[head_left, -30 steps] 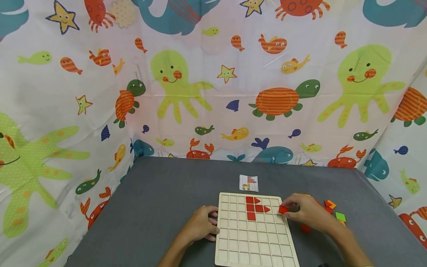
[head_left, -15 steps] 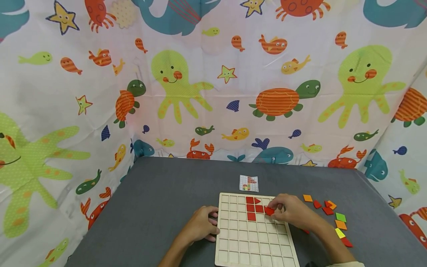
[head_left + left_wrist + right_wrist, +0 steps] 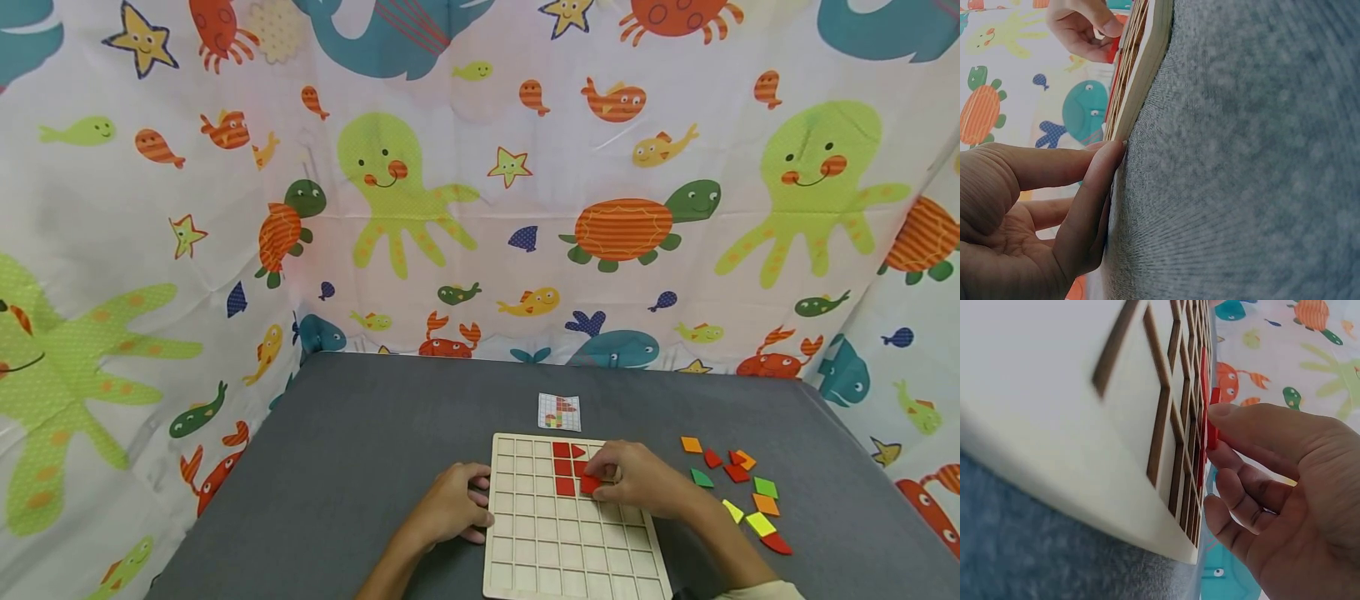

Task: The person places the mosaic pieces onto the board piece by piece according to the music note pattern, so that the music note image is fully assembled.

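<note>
One flat red piece — right hand pinching it, gridded wooden board, left hand relaxed against edge

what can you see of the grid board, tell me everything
The grid board is pale and looks wooden, with rounded corners and raised strips dividing it into square cells. It lies flat on the gray table, with red pieces in several far cells. The left hand touches its left edge; the right hand holds another red tile over it, contact unclear.
</note>
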`<state>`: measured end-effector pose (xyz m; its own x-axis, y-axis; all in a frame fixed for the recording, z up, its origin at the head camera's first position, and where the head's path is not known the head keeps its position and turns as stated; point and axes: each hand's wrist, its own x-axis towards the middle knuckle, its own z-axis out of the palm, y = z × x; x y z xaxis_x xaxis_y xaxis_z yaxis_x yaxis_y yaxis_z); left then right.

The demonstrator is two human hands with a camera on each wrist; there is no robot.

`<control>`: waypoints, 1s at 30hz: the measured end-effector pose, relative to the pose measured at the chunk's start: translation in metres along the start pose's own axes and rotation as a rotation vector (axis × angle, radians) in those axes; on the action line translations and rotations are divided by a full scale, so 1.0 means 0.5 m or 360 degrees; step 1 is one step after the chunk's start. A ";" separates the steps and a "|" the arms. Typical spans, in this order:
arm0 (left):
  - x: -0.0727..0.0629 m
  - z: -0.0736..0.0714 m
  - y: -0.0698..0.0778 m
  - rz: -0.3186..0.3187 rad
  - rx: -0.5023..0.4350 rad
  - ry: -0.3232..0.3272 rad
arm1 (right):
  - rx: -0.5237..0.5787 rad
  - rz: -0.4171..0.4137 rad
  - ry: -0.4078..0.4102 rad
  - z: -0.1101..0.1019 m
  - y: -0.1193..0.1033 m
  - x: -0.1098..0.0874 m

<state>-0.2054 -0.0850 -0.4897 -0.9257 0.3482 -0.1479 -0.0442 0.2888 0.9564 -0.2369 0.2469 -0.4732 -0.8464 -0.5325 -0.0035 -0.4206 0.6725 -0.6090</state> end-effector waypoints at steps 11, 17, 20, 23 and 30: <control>-0.002 0.001 0.003 -0.0016 0.0002 0.0008 | -0.0019 0.0037 -0.0028 0.003 -0.007 0.003; -0.001 0.001 0.001 -0.0029 -0.0002 0.0010 | 0.0029 0.0063 -0.0049 0.002 -0.007 0.004; 0.000 0.001 0.000 -0.0023 -0.0003 0.0014 | 0.0053 0.0044 -0.0052 0.003 -0.007 0.004; 0.000 0.001 0.000 -0.0019 -0.0006 0.0013 | 0.0091 0.0041 -0.0061 0.003 -0.007 0.004; 0.000 0.001 -0.001 -0.0014 -0.0014 -0.0001 | 0.0108 0.0073 -0.0045 0.000 -0.004 -0.004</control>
<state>-0.2051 -0.0850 -0.4904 -0.9250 0.3463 -0.1564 -0.0557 0.2837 0.9573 -0.2344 0.2468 -0.4718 -0.8545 -0.5166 -0.0544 -0.3574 0.6607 -0.6601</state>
